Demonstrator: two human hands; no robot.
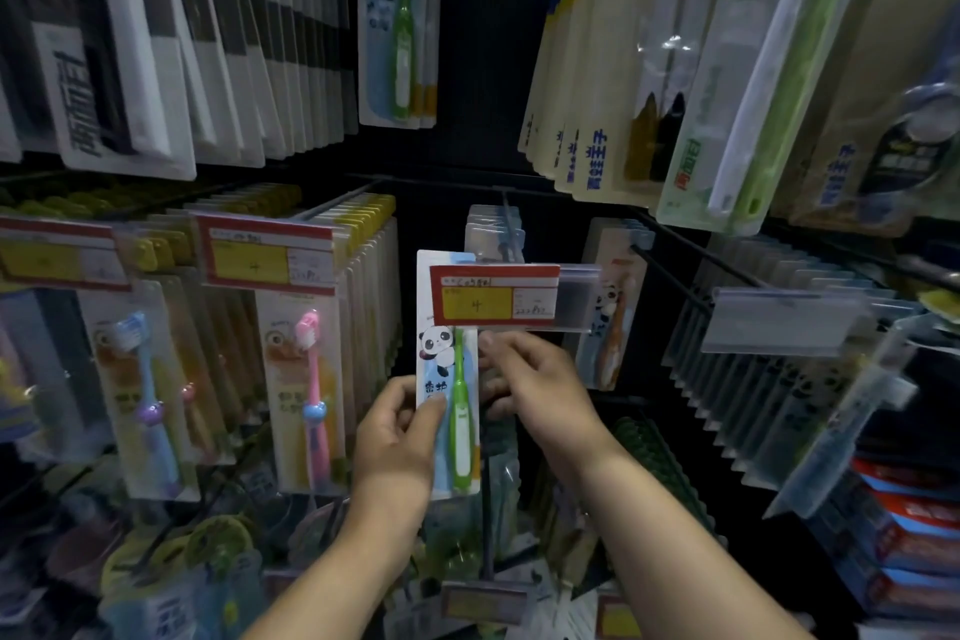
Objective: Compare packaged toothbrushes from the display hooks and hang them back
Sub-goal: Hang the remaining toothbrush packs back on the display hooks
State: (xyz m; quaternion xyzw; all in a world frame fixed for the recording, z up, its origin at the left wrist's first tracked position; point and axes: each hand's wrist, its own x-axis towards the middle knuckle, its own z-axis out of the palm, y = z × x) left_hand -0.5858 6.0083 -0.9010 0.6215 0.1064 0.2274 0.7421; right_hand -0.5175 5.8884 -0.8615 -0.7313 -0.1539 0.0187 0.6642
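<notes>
A panda-print blister pack with a green toothbrush stands upright at the centre, its top tucked behind a red and yellow price tag. My left hand grips the pack's lower left edge, thumb on the front. My right hand pinches the pack's right edge just below the tag. The display hook reaches out above the tag, with a few clear pack tops on it. Whether the held pack is on the hook is hidden by the tag.
More panda packs hang above and to the right. Pink and blue children's brushes hang on the left. An empty clear tag holder juts out at right over a dense row of packs. Lower hooks hold more goods.
</notes>
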